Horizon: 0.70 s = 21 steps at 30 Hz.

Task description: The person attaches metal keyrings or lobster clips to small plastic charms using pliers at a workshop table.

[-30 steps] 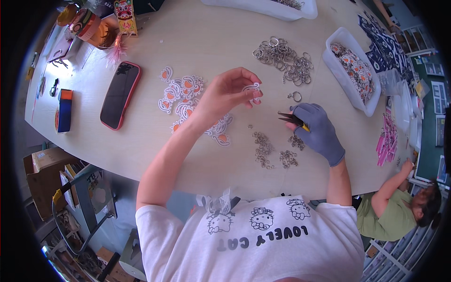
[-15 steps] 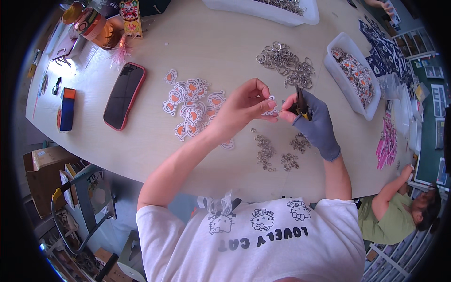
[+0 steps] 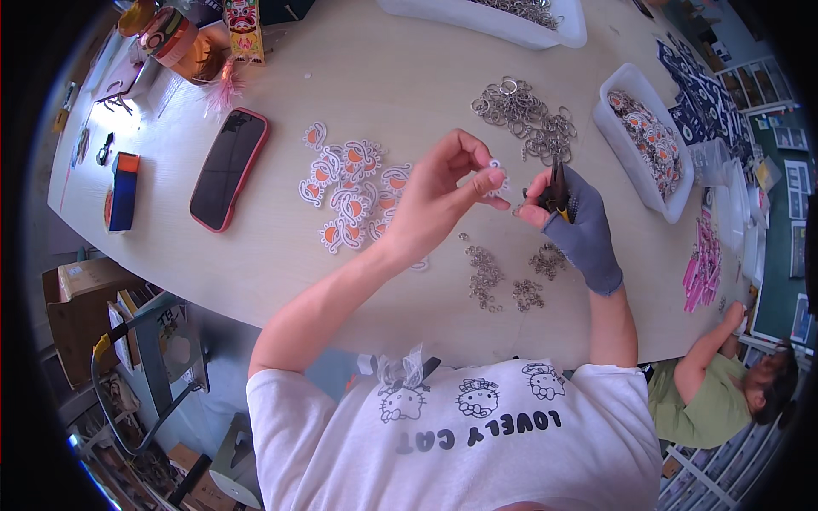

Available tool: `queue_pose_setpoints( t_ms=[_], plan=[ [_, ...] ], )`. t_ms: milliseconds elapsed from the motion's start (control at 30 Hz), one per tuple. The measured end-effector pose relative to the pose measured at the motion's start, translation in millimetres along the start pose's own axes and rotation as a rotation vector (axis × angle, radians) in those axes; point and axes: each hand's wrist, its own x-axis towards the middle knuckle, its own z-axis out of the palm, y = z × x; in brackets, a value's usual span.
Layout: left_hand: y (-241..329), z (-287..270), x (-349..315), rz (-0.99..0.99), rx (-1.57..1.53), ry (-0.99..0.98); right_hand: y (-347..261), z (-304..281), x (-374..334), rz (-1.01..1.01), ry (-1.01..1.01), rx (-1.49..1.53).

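Between the thumb and fingers of my left hand (image 3: 443, 192) is a small white-edged charm (image 3: 501, 177), partly covered by the thumb. My right hand (image 3: 586, 238), in a grey fingerless glove, is closed around dark pliers (image 3: 558, 189) with a bit of yellow on the handle, jaws pointing away from me. Its thumb and forefinger are pinched together; a tiny metal piece (image 3: 517, 209) seems to show at their tips. A small gap separates the two hands. Left of my left hand lies a loose pile of white and orange charms (image 3: 351, 204).
Split rings (image 3: 528, 119) lie beyond my hands, small metal findings (image 3: 484, 274) nearer me. White bins (image 3: 609, 128) of charms and of rings (image 3: 477, 19) stand right and far. A phone (image 3: 228, 170), blue-orange box (image 3: 124, 192), pink strips (image 3: 702, 264) and a seated person (image 3: 703, 392) are around.
My hands have drawn slightly apart, the left with the charm and the right with the pliers. The pliers stand a little more upright. The whole view has shifted slightly.
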Motion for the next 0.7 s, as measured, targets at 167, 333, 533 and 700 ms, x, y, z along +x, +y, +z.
queue_pose_setpoints(
  t_ms=[167,333,533,700],
  plan=[
    [2,-3,1,-0.035,0.098,0.007,-3,3,-1,-0.052,-0.039,0.02],
    [0,0,-2,-0.02,0.06,-0.05,-5,6,1,-0.053,-0.005,0.004],
    [7,-2,-1,-0.024,0.046,-0.13,-8,6,-2,-0.054,-0.012,0.065],
    [10,-7,1,-0.164,-0.019,-0.206,-10,2,-4,0.004,-0.095,0.079]
  ],
)
